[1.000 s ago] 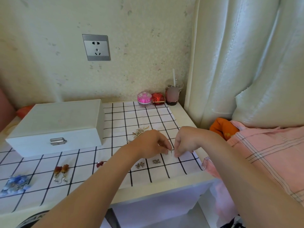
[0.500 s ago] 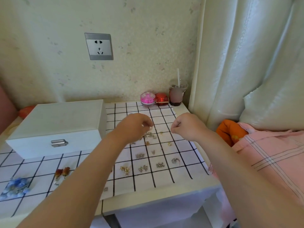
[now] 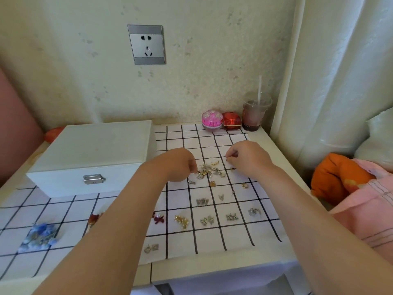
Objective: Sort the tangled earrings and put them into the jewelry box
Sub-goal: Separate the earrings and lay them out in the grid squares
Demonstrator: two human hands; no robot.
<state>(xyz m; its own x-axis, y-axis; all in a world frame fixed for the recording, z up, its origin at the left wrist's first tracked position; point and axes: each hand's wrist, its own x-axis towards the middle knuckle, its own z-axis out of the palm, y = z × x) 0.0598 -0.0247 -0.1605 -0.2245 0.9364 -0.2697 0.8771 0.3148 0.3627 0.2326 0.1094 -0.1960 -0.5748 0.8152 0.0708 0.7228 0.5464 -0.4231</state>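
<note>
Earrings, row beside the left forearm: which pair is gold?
The gold pair just right of the red bows; the three farther right are silver.

Jewelry box [image 3: 91, 154] left of earrings [image 3: 209, 171]; cup [image 3: 255, 112] behind

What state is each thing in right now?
jewelry box: lid closed, clasp shut.
earring tangle: clumped on the cloth.
sorted pairs: laid out in separate squares.
left hand: fingertips at the tangle; grip unclear.
right hand: pinches a small piece.
drink cup: lidded, straw in.
</note>
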